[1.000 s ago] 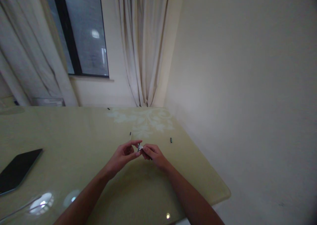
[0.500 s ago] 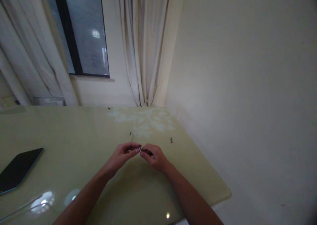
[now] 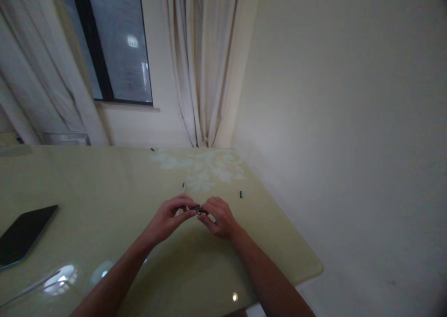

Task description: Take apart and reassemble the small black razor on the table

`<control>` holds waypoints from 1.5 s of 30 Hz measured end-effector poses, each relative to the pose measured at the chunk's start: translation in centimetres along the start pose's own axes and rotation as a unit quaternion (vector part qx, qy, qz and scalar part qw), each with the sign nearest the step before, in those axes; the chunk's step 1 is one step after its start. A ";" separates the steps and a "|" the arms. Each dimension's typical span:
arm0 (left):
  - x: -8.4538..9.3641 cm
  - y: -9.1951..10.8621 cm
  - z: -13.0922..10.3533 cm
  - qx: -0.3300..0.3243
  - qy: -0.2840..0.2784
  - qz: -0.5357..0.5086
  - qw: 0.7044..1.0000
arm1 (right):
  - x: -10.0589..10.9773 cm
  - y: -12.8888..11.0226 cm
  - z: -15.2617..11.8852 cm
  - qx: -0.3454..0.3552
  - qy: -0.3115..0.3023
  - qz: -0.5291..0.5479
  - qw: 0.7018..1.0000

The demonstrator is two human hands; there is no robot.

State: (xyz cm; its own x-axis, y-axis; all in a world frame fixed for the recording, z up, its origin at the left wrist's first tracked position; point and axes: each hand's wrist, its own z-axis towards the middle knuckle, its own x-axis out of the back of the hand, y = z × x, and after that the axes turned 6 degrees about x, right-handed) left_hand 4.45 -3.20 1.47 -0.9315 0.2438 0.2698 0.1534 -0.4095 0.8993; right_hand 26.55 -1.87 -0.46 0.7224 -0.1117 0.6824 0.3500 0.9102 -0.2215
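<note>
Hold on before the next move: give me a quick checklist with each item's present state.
1. Left hand pinching the small dark piece: ok.
2. Right hand with fingertips up close to that piece: ok.
3. Exact alignment at the fingertips: cannot tell, too small and partly covered.
4. Green-and-black piece on the table, apart from both hands: ok.
5. White stick fully visible: not ok, left hand hides its near end.
6. Flat dark slab clear of both arms: ok.
</note>
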 end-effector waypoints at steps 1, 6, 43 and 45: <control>0.0 0.0 0.0 0.000 -0.005 -0.001 1.000 | 0.0 0.0 0.0 -0.001 -0.001 0.001 1.000; 0.0 0.1 0.0 0.004 -0.014 0.000 1.000 | -0.1 0.1 -0.1 -0.002 -0.005 0.006 1.000; 0.0 -0.1 -0.1 0.013 -0.022 -0.054 0.998 | 0.2 -0.2 0.1 0.016 -0.006 0.010 1.000; 0.0 0.0 -0.2 0.012 -0.021 -0.059 0.998 | 0.2 -0.2 0.1 0.016 -0.005 0.008 1.000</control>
State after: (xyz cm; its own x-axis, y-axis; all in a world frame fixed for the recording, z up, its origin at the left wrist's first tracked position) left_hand 4.44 -3.35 1.40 -0.9290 0.3262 0.1749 0.0510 -0.3551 0.9334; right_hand 26.56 -2.00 -0.22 0.7218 -0.0927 0.6859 0.3185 0.9243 -0.2102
